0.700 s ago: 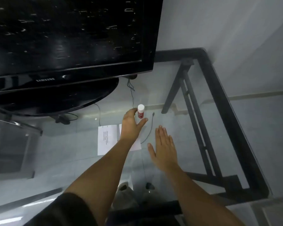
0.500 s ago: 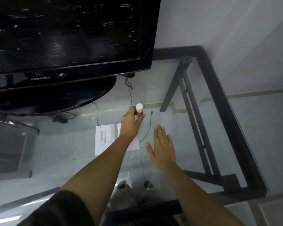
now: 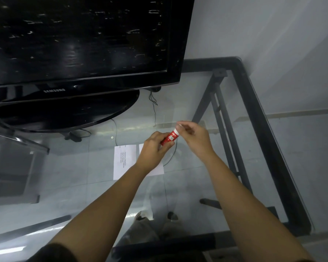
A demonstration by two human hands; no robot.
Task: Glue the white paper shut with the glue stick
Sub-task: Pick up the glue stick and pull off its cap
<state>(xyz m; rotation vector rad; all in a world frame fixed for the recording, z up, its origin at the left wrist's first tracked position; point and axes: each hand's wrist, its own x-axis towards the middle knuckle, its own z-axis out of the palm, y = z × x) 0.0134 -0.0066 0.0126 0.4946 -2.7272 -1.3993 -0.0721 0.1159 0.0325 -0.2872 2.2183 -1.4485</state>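
Glue stick lay tilted above the glass desk, its white cap end pointing up and right. Left hand gripped the red body; right hand pinched the cap. Paper lay flat beneath, partly hidden by the left hand, a thin cable beside it.

The glass counter, black-framed, carries a TV at its far left, a thin cable, and white paper near the middle.
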